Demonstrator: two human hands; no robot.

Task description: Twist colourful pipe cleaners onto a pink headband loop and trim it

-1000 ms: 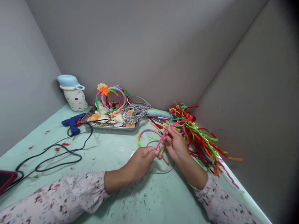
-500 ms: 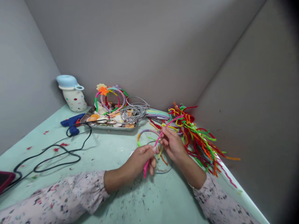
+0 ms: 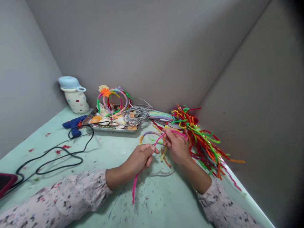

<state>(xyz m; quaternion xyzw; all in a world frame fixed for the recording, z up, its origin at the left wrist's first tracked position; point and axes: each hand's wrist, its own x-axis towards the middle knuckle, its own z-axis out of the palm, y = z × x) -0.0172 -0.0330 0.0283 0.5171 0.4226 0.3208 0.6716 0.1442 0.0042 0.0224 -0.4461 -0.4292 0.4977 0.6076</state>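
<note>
A pink pipe cleaner (image 3: pixel 159 139) runs between both of my hands above the table. My left hand (image 3: pixel 142 157) pinches it, and one end hangs down below that hand. Its other end bends over to the right past my right hand (image 3: pixel 175 144), whose fingers are closed on it. Behind and below the hands lies a ring wrapped in coloured pipe cleaner (image 3: pixel 147 134), partly hidden. Short yellow and orange pieces (image 3: pixel 163 154) rest on the table between my hands, near a bare wire loop (image 3: pixel 163 174).
At the back, a metal tray (image 3: pixel 114 129) holds shells, wrapped rings and a grey wire coil (image 3: pixel 135 114). Colourful pipe cleaners (image 3: pixel 201 142) are heaped at right. A blue glue gun (image 3: pixel 75 124), black cable (image 3: pixel 59 153), white bottle (image 3: pixel 77 100) and phone (image 3: pixel 7 183) are at left.
My left hand has moved slightly left, and more of the pink pipe cleaner hangs below it. The far end has dropped and now bends over beside my right hand.
</note>
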